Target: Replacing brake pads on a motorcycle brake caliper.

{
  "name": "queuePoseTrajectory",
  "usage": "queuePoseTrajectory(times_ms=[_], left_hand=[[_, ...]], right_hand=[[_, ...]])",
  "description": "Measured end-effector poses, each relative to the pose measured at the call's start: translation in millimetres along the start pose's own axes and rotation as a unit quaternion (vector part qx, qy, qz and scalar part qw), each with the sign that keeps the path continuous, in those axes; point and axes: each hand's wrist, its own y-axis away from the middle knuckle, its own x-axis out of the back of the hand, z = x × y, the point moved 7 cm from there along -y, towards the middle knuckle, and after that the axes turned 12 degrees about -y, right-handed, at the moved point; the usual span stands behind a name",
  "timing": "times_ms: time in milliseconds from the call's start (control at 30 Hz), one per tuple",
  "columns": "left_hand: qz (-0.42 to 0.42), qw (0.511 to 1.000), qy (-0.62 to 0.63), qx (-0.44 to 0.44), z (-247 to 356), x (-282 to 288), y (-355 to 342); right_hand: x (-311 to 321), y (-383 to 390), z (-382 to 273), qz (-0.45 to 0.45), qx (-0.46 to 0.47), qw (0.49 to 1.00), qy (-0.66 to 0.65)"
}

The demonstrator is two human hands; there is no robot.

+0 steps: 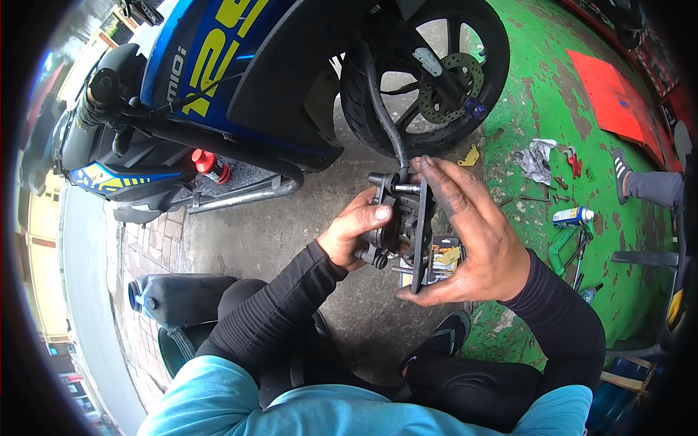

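One red bottle, contents hidden, sits on the speckled footboard. The left hand grips a knobbly caliper, the right hand a flat dark plate.

It's a super wide head-worn fisheye, looking down and a bit forward over the wearer's blue shirt, left hand and right hand pretty close, scooter farther off.

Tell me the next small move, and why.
Probably slide the dark plate squarely toward the brake caliper with the right hand: it spans the plate's ends, a shiny pin shows between, and the left hand holds the caliper.
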Motion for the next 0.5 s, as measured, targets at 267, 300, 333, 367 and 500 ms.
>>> queuePoseTrajectory(times_ms=[267,300,333,367,500], left_hand=[[0.036,0.999,0.011,0.001,1.0,-1.9,-0.6],[0.027,1.0,0.012,0.007,1.0,-1.1,0.2],[0.019,1.0,0.014,0.013,0.2,-1.0,0.4],[0.018,1.0,0.014,0.013,-1.4,-0.2,-0.1],[0.015,1.0,0.012,-0.006,-1.9,0.2,0.2]], right_hand=[[-0.6,-0.2,-4.9,0.007,0.012,1.0,-0.017],[-2.5,-0.2,-4.6,-0.003,0.008,1.0,-0.007],[-2.8,0.0,-3.4,-0.003,0.008,1.0,-0.006],[-2.0,0.2,-1.3,0.007,0.008,1.0,0.003],[2.7,1.1,4.5,0.023,-0.016,0.999,0.02]])
